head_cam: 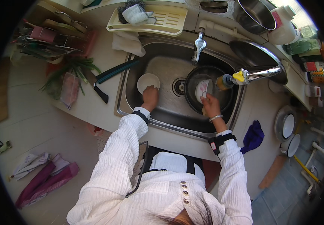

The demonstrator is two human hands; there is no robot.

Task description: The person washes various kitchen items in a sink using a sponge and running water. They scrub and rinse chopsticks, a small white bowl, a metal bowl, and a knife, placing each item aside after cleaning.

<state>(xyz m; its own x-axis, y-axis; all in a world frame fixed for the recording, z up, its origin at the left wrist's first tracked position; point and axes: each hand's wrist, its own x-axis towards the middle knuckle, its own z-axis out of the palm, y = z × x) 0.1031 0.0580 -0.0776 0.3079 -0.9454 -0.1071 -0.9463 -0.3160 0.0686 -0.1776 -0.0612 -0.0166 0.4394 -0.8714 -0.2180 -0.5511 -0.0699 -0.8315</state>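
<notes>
My left hand (150,97) reaches into the left side of a stainless steel sink (166,118), its fingers on the near rim of a small white bowl (148,81). On the right, my right hand (212,104) grips a white bowl with a pink pattern (202,89), tilted on its side over a dark round pan (191,97). Something yellowish shows under my right hand, too hidden to name. The sink drain (178,87) lies between the left bowl and the pan. A chrome faucet with a yellow lever (239,76) extends over the pan.
A second tap (200,46) stands behind the sink, beside a cream drain tray (167,19) with scrubbers. Left are a white cloth (127,42), a black-handled knife (100,92), green onions and a plastic box (69,88). Right are a large lid (252,59) and a purple cloth (253,136).
</notes>
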